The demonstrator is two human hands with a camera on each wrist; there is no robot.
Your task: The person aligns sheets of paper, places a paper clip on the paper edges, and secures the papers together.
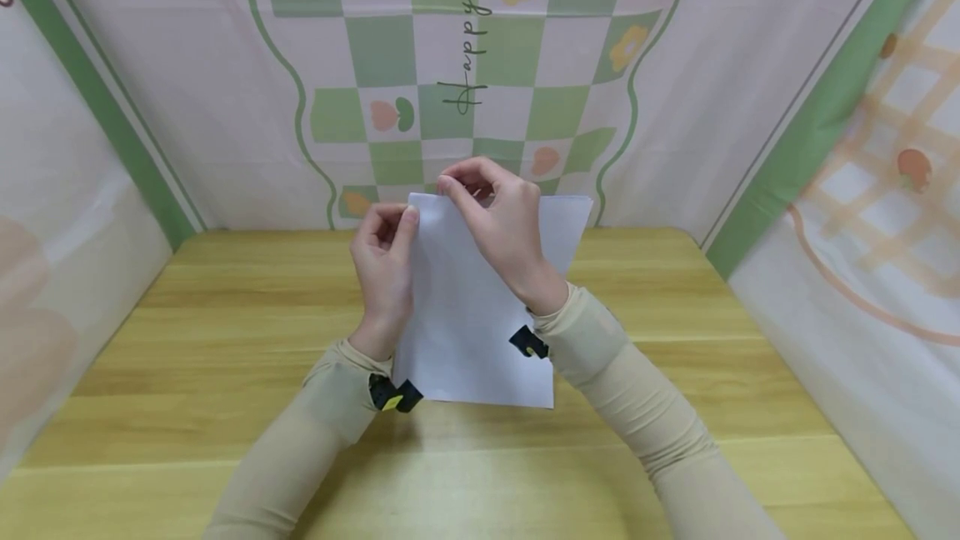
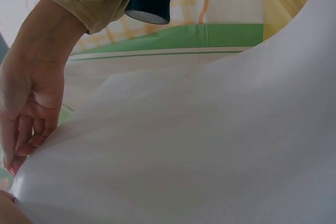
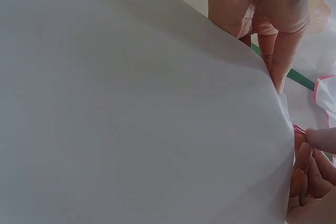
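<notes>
White paper (image 1: 472, 332) is held up in front of the person, over the wooden table. At its top left corner the left hand (image 1: 385, 265) pinches the edge between thumb and fingers. The right hand (image 1: 504, 227) is at the top edge, a little right of that corner, with its thumb and fingertips together. Between them is a small red paper clip (image 3: 299, 129), seen in the right wrist view right at the paper's edge. In the left wrist view the paper fills most of the frame and the right hand (image 2: 34, 87) shows at left.
The wooden table (image 1: 187, 373) spreads under both arms. A patterned cloth (image 1: 510, 48) with green checks hangs behind it, and printed cloths hang on both sides. Each sleeve carries a small black wrist camera (image 1: 395, 394).
</notes>
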